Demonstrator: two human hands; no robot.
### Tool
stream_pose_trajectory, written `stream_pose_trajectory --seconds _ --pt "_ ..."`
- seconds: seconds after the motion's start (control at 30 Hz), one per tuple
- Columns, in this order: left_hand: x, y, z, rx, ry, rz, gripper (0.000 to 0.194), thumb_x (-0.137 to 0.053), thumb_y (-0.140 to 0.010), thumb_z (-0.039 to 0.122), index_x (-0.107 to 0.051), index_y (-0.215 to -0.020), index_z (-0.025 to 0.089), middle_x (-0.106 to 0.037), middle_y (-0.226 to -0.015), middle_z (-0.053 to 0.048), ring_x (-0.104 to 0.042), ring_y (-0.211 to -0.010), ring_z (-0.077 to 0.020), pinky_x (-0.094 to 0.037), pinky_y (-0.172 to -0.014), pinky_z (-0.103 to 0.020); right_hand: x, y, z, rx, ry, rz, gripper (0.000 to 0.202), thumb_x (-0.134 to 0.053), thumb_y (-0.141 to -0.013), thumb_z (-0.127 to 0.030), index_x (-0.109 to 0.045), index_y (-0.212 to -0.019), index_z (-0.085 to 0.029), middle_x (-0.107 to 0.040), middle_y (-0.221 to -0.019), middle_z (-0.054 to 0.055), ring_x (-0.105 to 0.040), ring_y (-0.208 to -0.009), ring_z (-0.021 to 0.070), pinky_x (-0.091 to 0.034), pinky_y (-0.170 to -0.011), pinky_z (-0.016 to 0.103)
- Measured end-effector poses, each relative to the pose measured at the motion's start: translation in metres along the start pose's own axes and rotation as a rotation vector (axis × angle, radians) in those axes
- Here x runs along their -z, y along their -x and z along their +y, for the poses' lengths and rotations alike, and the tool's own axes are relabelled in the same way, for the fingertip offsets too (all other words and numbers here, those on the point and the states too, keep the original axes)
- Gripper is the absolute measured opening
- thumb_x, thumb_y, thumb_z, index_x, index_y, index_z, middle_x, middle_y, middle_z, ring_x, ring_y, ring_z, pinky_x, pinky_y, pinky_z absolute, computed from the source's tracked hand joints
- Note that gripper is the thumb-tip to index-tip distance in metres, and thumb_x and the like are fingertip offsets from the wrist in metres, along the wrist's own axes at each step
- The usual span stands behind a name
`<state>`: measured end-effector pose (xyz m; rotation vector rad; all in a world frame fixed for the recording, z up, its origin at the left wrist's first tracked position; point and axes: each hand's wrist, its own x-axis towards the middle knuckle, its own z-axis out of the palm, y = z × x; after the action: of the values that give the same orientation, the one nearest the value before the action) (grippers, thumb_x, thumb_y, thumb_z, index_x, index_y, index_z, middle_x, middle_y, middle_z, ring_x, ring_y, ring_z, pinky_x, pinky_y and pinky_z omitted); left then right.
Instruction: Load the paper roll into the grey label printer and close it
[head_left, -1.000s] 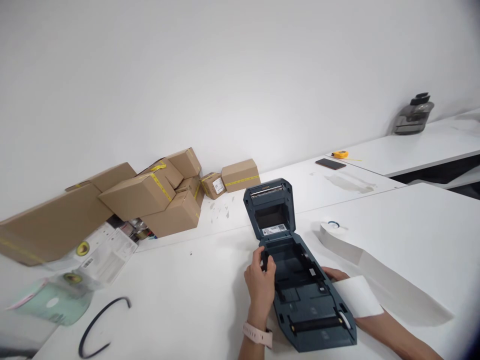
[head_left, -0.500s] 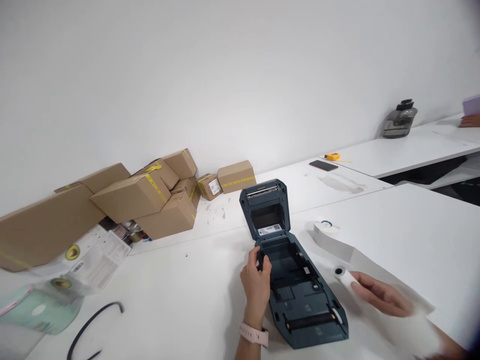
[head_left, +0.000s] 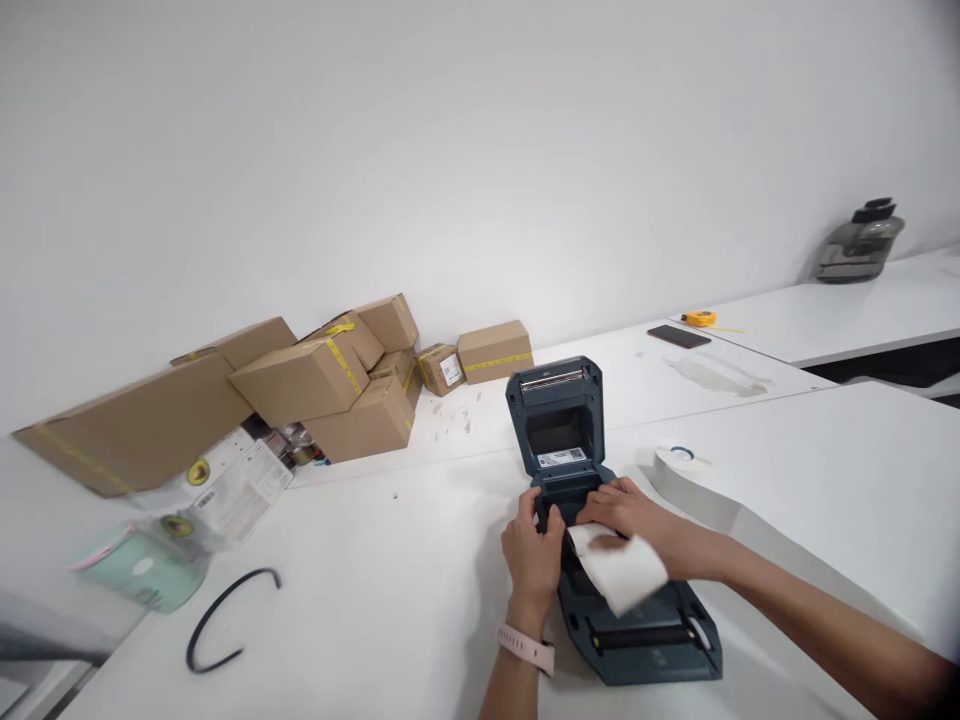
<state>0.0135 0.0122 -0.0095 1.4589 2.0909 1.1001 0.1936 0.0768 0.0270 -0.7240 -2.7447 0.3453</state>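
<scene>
hands [head_left: 532, 560], two, one printer [head_left: 564, 425], one paper roll [head_left: 622, 575]

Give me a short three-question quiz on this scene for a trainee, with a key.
1. Fill the gap: The right hand holds white ____ over the open printer.

2. Choose: Where is the pink wrist strap worn?
A) on the right arm
B) on the left arm, below the left hand
C) on neither arm

3. True or false: The dark phone lies near the yellow tape measure.

Key: 1. paper; 2. B; 3. true
</scene>
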Motion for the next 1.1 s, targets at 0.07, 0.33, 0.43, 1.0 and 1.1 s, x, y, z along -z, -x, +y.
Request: stream_pose_trajectory --seconds 0.07,0.33,0.43,1.0,1.1 --pt "0.0 0.001 0.003 0.012 -0.006 -0.003 0.04 -0.051 -0.092 0.039 -0.061 -0.127 0.023 -0.076 -0.112 -0.01 -0.07 -0.105 -0.0285 -0.049 -0.092 -0.039 -0.002 -0.006 -0.004 -0.003 -0.013 -0.099 0.021 -0.055 -0.092 -0.029 -0.072 -0.103 -0.024 -0.073 -0.096 0.007 -0.065 -0.096 0.0256 -0.039 -0.091 0.041" --pt "-0.001 0.002 0.009 0.026 0.011 -0.076 0.05 -0.046 -0.095 0.044 -0.053 -0.139 0.022 -0.066 -0.136 -0.012 -0.06 -0.126 -0.0326 -0.042 -0.105 -0.048 -0.003 -0.015 -0.011 -0.016 0.055 -0.244 0.022 -0.055 -0.085 -0.02 -0.076 -0.089 -0.022 -0.077 -0.086 0.007 -0.068 -0.09 0.0251 -0.027 -0.107 0.048" --pt "-0.001 0.006 0.007 -0.024 0.058 -0.04 0.049 -0.046 -0.095 0.041 -0.054 -0.138 0.019 -0.062 -0.141 -0.014 -0.057 -0.13 -0.0324 -0.042 -0.108 -0.049 -0.005 -0.016 -0.008 -0.01 0.082 -0.254 0.02 -0.056 -0.084 -0.019 -0.076 -0.084 -0.021 -0.077 -0.08 0.006 -0.068 -0.088 0.0255 -0.024 -0.11 0.049" --pt "-0.008 0.1 -0.009 -0.712 0.098 0.009 0.022 -0.062 -0.077 0.003 -0.068 -0.076 0.025 -0.074 -0.07 0.0 -0.072 -0.08 -0.021 -0.032 -0.118 -0.061 -0.004 -0.011 0.002 0.114 0.061 -0.116 0.018 -0.062 -0.087 -0.027 -0.079 -0.089 -0.023 -0.075 -0.08 0.007 -0.066 -0.091 0.0261 -0.032 -0.107 0.051" --pt "-0.013 0.103 -0.016 -0.753 0.111 0.052 0.031 -0.058 -0.07 -0.003 -0.068 -0.078 0.026 -0.078 -0.077 0.001 -0.073 -0.08 -0.021 -0.037 -0.116 -0.06 0.027 -0.012 0.003 0.098 -0.071 0.11 0.028 -0.052 -0.097 -0.038 -0.077 -0.098 -0.025 -0.076 -0.091 0.005 -0.067 -0.091 0.0229 -0.044 -0.098 0.041"
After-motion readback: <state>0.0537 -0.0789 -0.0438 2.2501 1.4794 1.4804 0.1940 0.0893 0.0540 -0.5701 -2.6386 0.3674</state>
